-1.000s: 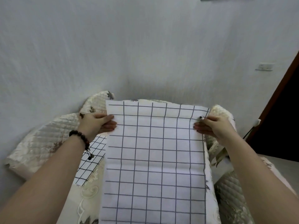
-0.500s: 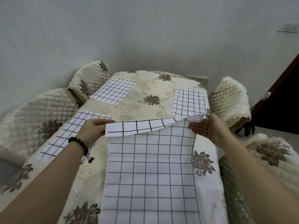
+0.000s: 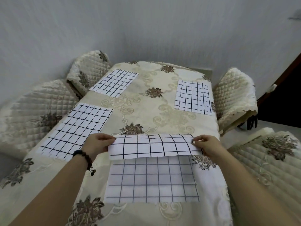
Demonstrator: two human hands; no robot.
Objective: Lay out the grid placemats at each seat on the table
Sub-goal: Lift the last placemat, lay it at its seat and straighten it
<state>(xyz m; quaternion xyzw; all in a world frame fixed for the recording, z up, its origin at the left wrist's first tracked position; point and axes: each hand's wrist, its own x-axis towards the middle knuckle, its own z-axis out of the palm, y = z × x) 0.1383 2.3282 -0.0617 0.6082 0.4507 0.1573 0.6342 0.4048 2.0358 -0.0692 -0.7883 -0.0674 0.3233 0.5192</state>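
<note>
Holding the far edge of a grid placemat (image 3: pixel 153 173) lifted and folded back toward the camera, a person works at a tabletop (image 3: pixel 146 105) draped in a cream floral cloth. Left of that mat, two quilted chairs, one nearer (image 3: pixel 37 111) and one farther (image 3: pixel 88 69), line the tabletop's left side, each with a flat mat before it: the near-left mat (image 3: pixel 76 129) and the far-left mat (image 3: pixel 114 82). The left hand (image 3: pixel 97 144), a beaded bracelet (image 3: pixel 84 159) on its wrist, has its grip closed on the held mat's left corner. The mat's near part lies flat on the cloth. The right hand (image 3: pixel 206 145) pinches the right corner. Beyond it lies a far-right mat (image 3: pixel 193 97), beside a third chair (image 3: pixel 234 95). A fourth chair (image 3: pixel 273 162) stands right of the held mat.
</note>
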